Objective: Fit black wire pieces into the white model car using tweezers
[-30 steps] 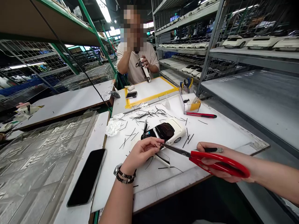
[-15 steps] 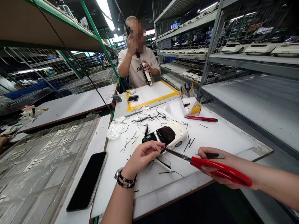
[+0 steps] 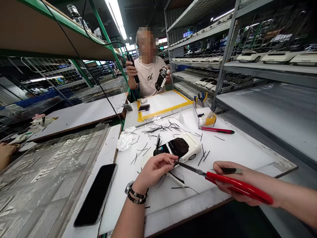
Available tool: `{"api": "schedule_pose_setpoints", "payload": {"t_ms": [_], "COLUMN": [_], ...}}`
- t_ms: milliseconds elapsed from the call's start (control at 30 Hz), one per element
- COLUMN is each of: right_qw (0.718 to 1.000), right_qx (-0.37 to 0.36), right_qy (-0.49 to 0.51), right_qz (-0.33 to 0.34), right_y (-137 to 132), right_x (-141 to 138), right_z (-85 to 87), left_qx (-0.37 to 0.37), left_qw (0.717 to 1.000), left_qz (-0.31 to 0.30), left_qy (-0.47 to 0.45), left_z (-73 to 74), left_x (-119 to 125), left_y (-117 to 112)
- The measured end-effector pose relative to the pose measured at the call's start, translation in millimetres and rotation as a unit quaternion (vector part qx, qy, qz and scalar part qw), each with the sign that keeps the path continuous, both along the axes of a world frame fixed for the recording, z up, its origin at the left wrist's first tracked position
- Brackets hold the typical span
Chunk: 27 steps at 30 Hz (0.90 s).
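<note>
Right hand (image 3: 239,177) wraps round red scissors (image 3: 244,190) by the worktop (image 3: 237,148) front edge. Left hand (image 3: 156,170) curls inward, can't tell what it's pinching.

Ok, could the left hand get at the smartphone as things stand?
Probably yes: the smartphone lies uncovered on the left, though the left hand would first have to leave the tips of the red-handled scissors.

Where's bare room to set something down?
Right of the model car, between the red tool and right hand, the white table looks mostly bare; so does the far board inside yellow tape. Crowded: around the car, with black strips, left hand and scissors.
</note>
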State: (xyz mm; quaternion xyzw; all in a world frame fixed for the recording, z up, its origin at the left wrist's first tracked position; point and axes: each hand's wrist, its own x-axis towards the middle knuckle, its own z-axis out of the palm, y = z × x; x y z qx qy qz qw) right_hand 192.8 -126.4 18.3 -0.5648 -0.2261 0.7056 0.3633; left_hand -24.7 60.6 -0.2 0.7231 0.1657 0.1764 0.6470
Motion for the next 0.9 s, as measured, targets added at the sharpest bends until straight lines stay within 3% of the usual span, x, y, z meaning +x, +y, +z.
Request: {"api": "schedule_pose_setpoints", "payload": {"t_ms": [233,900], "right_qw": [1.0,0.998], "right_qx": [-0.007,0.057], "right_qy": [0.03,0.02], "right_qz": [0.004,0.026], "right_y": [4.7,-2.2], "right_x": [-0.6,4.5], "right_z": [5.3,-11.9], "left_qx": [0.001,0.011], "left_qw": [1.0,1.0], "left_qz": [-0.005,-0.017], "left_qy": [0.001,-0.005], "left_z": [0.7,-3.9], "left_x": [-0.2,-1.2], "left_y": [0.3,1.9]}}
